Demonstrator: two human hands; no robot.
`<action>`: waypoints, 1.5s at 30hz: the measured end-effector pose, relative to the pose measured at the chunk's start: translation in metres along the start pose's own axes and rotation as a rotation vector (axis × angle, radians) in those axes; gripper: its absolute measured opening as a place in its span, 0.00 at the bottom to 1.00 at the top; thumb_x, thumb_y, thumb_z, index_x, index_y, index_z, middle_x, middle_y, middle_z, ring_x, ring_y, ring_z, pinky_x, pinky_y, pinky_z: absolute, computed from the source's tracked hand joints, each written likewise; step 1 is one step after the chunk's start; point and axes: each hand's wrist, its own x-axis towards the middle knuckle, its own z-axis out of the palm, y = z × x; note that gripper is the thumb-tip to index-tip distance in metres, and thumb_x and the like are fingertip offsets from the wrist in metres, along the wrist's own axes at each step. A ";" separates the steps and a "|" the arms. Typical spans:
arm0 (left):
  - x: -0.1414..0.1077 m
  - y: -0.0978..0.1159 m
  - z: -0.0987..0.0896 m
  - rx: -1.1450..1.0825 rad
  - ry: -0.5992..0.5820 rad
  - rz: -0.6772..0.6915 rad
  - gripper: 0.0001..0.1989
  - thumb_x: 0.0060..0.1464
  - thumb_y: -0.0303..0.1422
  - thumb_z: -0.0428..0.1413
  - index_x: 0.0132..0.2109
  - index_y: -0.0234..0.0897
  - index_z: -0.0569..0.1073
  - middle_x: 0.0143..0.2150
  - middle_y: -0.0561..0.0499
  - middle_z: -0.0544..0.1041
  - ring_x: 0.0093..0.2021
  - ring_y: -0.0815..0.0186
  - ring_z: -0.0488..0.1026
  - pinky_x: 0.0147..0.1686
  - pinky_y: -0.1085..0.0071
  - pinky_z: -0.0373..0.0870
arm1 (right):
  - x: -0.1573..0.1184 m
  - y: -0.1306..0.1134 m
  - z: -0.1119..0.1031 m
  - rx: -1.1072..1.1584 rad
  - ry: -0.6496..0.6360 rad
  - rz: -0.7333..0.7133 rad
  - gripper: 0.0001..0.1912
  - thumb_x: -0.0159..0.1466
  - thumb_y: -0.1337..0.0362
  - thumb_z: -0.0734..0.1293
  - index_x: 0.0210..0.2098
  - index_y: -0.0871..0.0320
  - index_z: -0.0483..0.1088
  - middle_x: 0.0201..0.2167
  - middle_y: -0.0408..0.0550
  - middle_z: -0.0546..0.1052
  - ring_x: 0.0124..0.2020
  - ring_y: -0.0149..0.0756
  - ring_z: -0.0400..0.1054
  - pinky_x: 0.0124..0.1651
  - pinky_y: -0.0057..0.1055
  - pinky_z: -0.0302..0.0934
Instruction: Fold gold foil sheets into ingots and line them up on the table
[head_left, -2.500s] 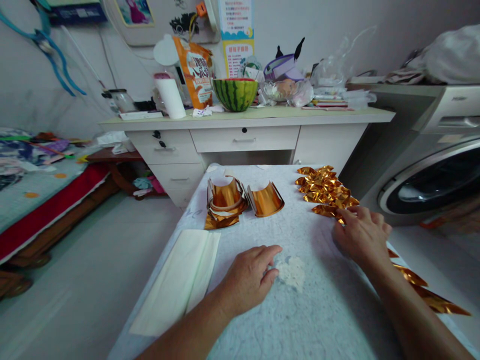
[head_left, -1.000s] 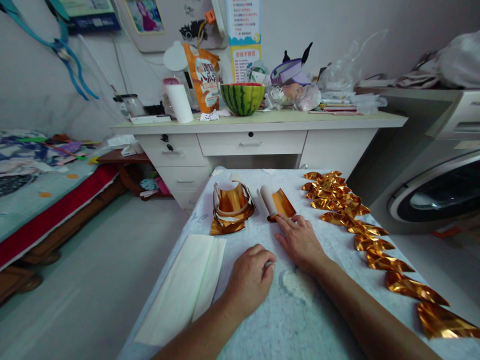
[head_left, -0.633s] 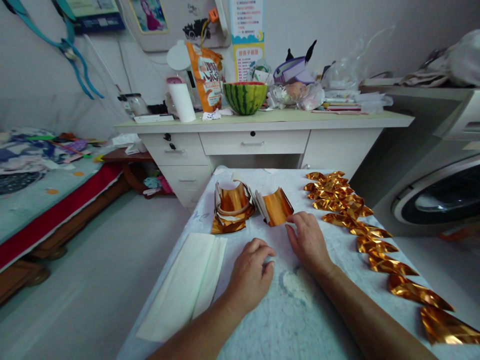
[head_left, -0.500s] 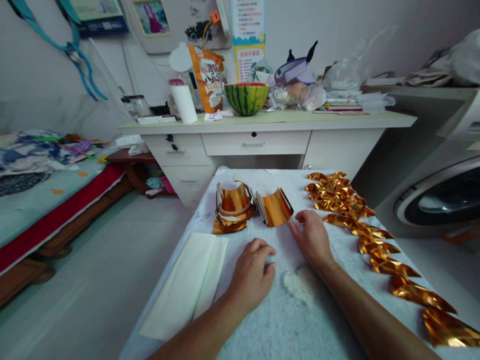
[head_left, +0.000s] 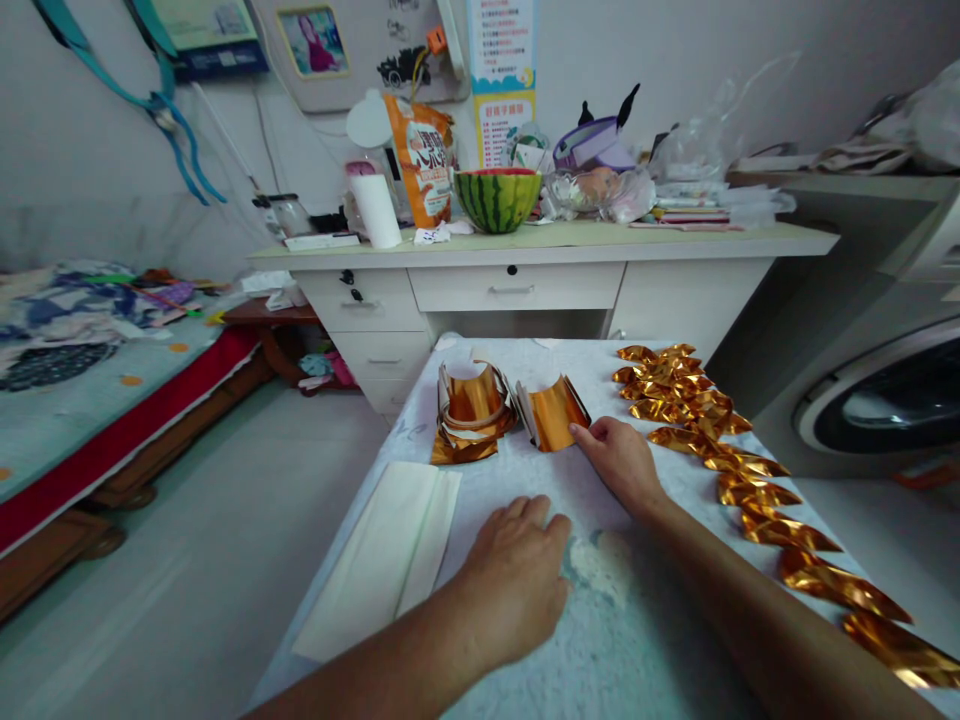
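1. A cloth-covered table (head_left: pixel 600 640) fills the lower middle, pale blue-grey with a whitish patch near its centre.
2. The right hand (head_left: pixel 622 462) touches the near right corner of the curved gold sheets (head_left: pixel 555 412), at the table's far half; whether the fingertips grip it, I cannot tell, as the fingers partly hide one another.
3. The left hand (head_left: pixel 521 580) is open, palm down over the cloth, fingers loosely bent.
4. Just left of the sheets sits a gold stack (head_left: pixel 471 400), also curved; nearer, white paper (head_left: pixel 375 560) lies along the left edge.
5. Twisted gold pieces (head_left: pixel 750 491) run down the right side.
6. Beyond stands a white desk (head_left: pixel 585 240) bearing a cut watermelon (head_left: pixel 497 200), an orange bag (head_left: pixel 420 160) and a white roll (head_left: pixel 375 212).
7. A bed (head_left: pixel 150 360) is at left, a washing machine (head_left: pixel 885 300) at right.
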 end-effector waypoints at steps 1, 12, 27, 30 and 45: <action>0.008 -0.004 0.000 0.000 0.049 0.000 0.18 0.52 0.29 0.56 0.51 0.38 0.71 0.51 0.42 0.71 0.53 0.49 0.67 0.54 0.52 0.65 | 0.003 -0.001 0.000 -0.007 -0.003 0.011 0.21 0.63 0.48 0.62 0.23 0.56 0.71 0.21 0.48 0.76 0.25 0.37 0.68 0.27 0.30 0.50; 0.058 -0.037 0.027 -0.017 0.364 -0.090 0.27 0.54 0.30 0.55 0.61 0.34 0.63 0.51 0.40 0.70 0.55 0.51 0.65 0.57 0.55 0.61 | 0.010 0.000 0.009 -0.039 -0.004 0.024 0.13 0.65 0.62 0.61 0.29 0.59 0.74 0.29 0.54 0.79 0.30 0.39 0.71 0.31 0.30 0.52; 0.062 -0.043 0.032 -0.282 0.471 -0.019 0.25 0.65 0.40 0.44 0.65 0.33 0.55 0.63 0.37 0.66 0.62 0.55 0.63 0.60 0.54 0.59 | -0.018 0.031 -0.025 0.152 -0.081 0.019 0.08 0.58 0.61 0.64 0.26 0.56 0.71 0.21 0.43 0.73 0.24 0.35 0.66 0.27 0.28 0.53; 0.065 -0.042 0.032 -0.323 0.485 -0.038 0.24 0.66 0.41 0.42 0.64 0.34 0.56 0.63 0.38 0.66 0.63 0.56 0.62 0.62 0.55 0.58 | -0.031 0.038 -0.041 0.174 -0.093 0.017 0.11 0.58 0.58 0.64 0.22 0.55 0.69 0.18 0.42 0.71 0.21 0.34 0.63 0.25 0.29 0.51; 0.054 -0.041 0.016 -0.516 0.358 -0.069 0.13 0.51 0.24 0.53 0.44 0.37 0.74 0.39 0.50 0.78 0.40 0.64 0.74 0.43 0.68 0.69 | -0.062 0.044 -0.047 0.792 -0.264 0.151 0.19 0.57 0.46 0.68 0.29 0.56 0.70 0.13 0.35 0.62 0.15 0.27 0.53 0.19 0.25 0.44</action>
